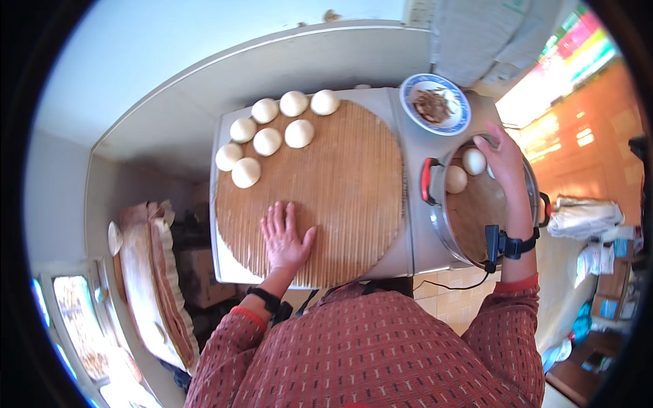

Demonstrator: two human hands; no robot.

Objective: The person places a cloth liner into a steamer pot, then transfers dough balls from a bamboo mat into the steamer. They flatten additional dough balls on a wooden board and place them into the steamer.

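Observation:
My left hand [287,244] rests palm down, fingers apart, on the front of a round slatted mat [336,194]. Several smooth white dough balls [299,133] sit along the mat's back and left edge. My right hand [499,153] reaches over the far right part of a round steamer pot [443,224] with red-and-black handles. In the pot, two pale dough balls [474,161] lie by my fingers, and part of another white one shows beside the hand. Whether my right fingers hold anything is hidden by the hand itself.
A blue-and-white bowl [460,125] with brown scraps stands behind the pot. Both mat and pot are on a light table [408,229] against a wall. A black cable [459,288] hangs from the right wrist device [510,245]. A folded cloth [586,217] lies farther right.

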